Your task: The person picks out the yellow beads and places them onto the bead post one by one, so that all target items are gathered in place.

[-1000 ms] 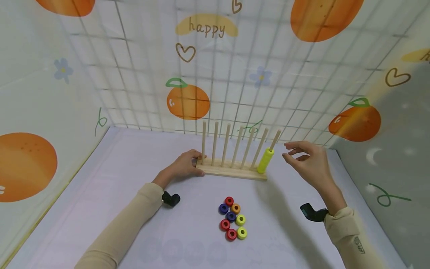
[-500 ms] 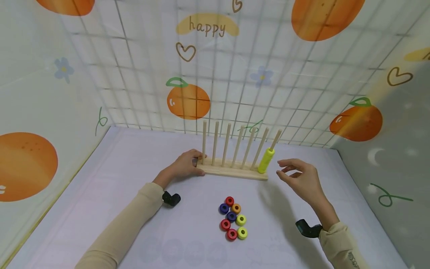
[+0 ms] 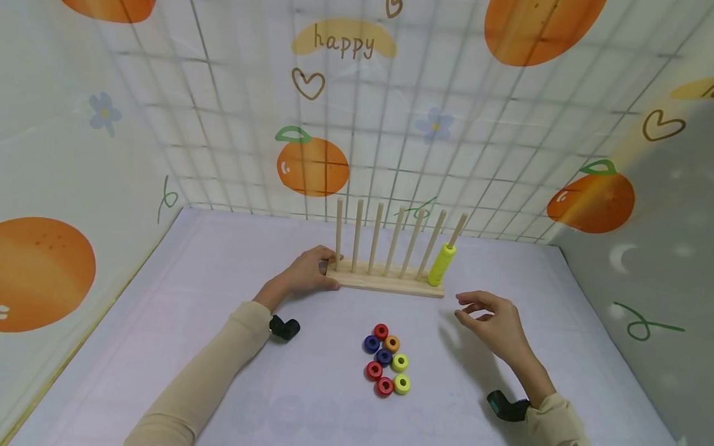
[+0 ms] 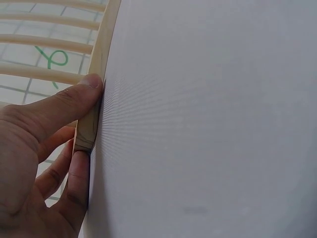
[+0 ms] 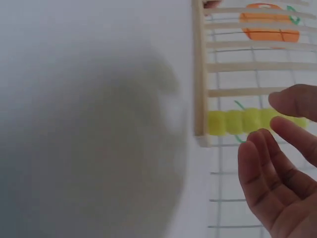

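Note:
A wooden peg rack with several upright pegs stands at the back of the table. My left hand grips its left end; in the left wrist view the thumb presses on the base and fingers curl round the end. Yellow beads are stacked on the rightmost peg, while the other pegs are bare. My right hand hovers right of the rack and below its front edge, thumb and fingers loosely bent and apart, holding nothing. In the right wrist view the yellow stack is partly behind the fingers.
Loose ring beads lie in a cluster in front of the rack: red, blue, orange and yellow. A printed curtain over a wire grid rises behind, with a grey-white side wall at right.
My right hand has moved down and toward me, away from the yellow stack, its fingers still empty. My left hand keeps its grip on the rack, and the loose beads have stayed put.

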The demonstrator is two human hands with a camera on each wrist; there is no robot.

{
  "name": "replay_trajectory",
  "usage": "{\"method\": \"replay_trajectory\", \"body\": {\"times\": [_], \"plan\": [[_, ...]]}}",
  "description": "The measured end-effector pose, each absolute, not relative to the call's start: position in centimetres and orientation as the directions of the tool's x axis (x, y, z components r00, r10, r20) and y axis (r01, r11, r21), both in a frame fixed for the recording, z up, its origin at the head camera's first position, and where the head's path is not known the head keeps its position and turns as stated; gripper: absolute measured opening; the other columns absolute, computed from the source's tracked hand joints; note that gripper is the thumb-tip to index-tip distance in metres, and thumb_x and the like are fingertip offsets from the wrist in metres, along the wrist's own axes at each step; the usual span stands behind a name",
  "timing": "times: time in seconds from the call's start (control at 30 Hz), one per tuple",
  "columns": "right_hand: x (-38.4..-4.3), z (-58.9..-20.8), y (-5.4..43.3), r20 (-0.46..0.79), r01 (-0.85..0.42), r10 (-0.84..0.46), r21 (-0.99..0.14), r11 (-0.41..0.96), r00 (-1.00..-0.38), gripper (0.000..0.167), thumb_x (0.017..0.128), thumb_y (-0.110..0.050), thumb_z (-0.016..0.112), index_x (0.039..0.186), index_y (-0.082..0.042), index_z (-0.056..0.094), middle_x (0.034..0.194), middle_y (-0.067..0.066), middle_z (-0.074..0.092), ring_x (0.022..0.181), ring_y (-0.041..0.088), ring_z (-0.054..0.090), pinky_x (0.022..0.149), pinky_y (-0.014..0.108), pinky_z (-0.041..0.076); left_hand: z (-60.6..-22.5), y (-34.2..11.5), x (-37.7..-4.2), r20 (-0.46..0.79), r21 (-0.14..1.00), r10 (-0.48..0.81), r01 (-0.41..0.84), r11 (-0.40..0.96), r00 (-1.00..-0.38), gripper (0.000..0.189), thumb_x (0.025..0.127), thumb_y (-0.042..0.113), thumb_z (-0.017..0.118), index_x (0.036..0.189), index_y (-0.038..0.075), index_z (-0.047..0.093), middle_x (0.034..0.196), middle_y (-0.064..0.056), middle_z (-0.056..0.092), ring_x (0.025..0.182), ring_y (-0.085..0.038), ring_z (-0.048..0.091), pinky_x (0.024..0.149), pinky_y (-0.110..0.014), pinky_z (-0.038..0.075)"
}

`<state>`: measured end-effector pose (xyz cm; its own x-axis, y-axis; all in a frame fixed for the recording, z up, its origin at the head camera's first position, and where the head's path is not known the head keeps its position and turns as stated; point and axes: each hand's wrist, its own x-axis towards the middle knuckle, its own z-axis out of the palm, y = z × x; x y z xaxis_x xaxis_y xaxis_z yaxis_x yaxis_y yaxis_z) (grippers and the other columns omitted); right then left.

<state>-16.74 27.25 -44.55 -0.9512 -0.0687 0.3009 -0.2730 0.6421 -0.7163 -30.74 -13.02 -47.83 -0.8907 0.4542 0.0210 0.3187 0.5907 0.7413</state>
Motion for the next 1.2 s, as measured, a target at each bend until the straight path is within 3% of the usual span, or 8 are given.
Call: {"method": "replay_trajectory", "body": {"times": [0.5, 0.77, 0.93, 1.2], "plan": [[-15.5, -47.1, 25.8, 0.195, -0.214, -0.091, -0.831, 0.513, -0.977, 0.030, 0.079, -0.004, 0.084, 0.107, -0.003, 0.075, 0.100, 0.011, 0.073, 0.082, 0.015, 0.068, 0.065, 0.027, 0.055, -48.0, -13.0, -30.8, 0.017, 0.721, 0.453, 0.325, 0.612, -0.891, 0.072, 0.076, 0.027, 0.090, 0.136, 0.004, 0.058, 0.136, -0.009, 0.053, 0.130, -0.027, 0.046, 0.109, -0.044, 0.036], [-14.8, -47.6, 24.4, 0.184, -0.220, -0.121, -0.838, 0.499, -0.975, 0.030, 0.078, -0.002, 0.085, 0.106, -0.004, 0.075, 0.098, 0.009, 0.073, 0.080, 0.016, 0.068, 0.065, 0.027, 0.055, -48.1, -12.9, -31.0, 0.020, 0.711, 0.458, 0.334, 0.618, -0.889, 0.073, 0.077, 0.029, 0.089, 0.137, 0.003, 0.058, 0.138, -0.010, 0.052, 0.131, -0.028, 0.045, 0.109, -0.045, 0.035], [-13.7, -46.4, 22.7, 0.170, -0.238, -0.178, -0.833, 0.499, -0.969, 0.029, 0.078, 0.005, 0.082, 0.106, 0.000, 0.074, 0.098, 0.014, 0.072, 0.079, 0.021, 0.068, 0.063, 0.029, 0.055, -48.1, -12.9, -30.9, 0.015, 0.719, 0.457, 0.327, 0.613, -0.889, 0.072, 0.076, 0.028, 0.090, 0.136, 0.003, 0.058, 0.137, -0.009, 0.053, 0.131, -0.027, 0.045, 0.109, -0.044, 0.036], [-13.6, -47.9, 21.8, 0.185, -0.322, -0.301, -0.796, 0.512, -0.935, 0.029, 0.079, -0.009, 0.085, 0.106, -0.010, 0.076, 0.096, 0.002, 0.073, 0.078, 0.014, 0.067, 0.063, 0.027, 0.054, -48.0, -13.0, -30.9, 0.016, 0.720, 0.454, 0.326, 0.613, -0.891, 0.074, 0.076, 0.029, 0.089, 0.137, 0.003, 0.057, 0.137, -0.009, 0.052, 0.131, -0.028, 0.045, 0.109, -0.045, 0.036]]}}
